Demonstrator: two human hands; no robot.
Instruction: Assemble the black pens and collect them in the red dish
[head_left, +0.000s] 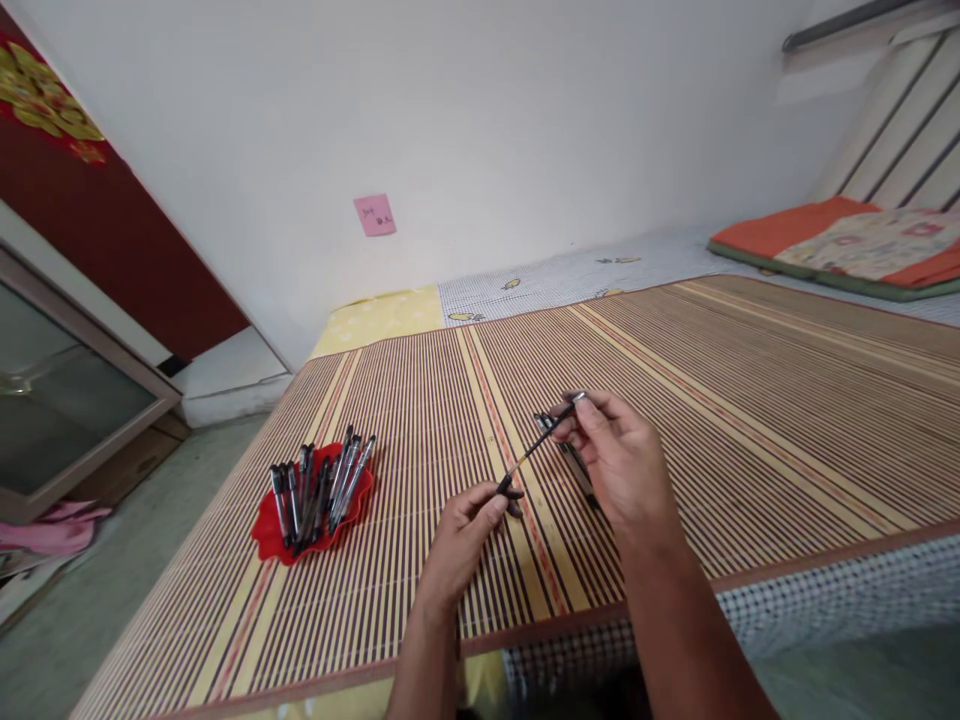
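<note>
A thin dark pen refill [541,437] runs slantwise between my two hands, amber-coloured towards its lower end. My left hand [472,520] is closed in a pinch on a short black pen part [505,484] at that lower end; whether the refill sits inside it, I cannot tell. At the upper end, the fingers of my right hand [619,450] are closed on the refill, where a silvery bit shows by the thumb. Behind and below that hand several pens [577,470] lie on the mat, partly hidden by it.
A red scalloped dish [270,545] on the left of the striped bamboo mat [420,400] holds several clear pens with black caps [349,475]. A folded orange quilt [810,230] lies at the far right. A pink note [374,215] is stuck on the white wall.
</note>
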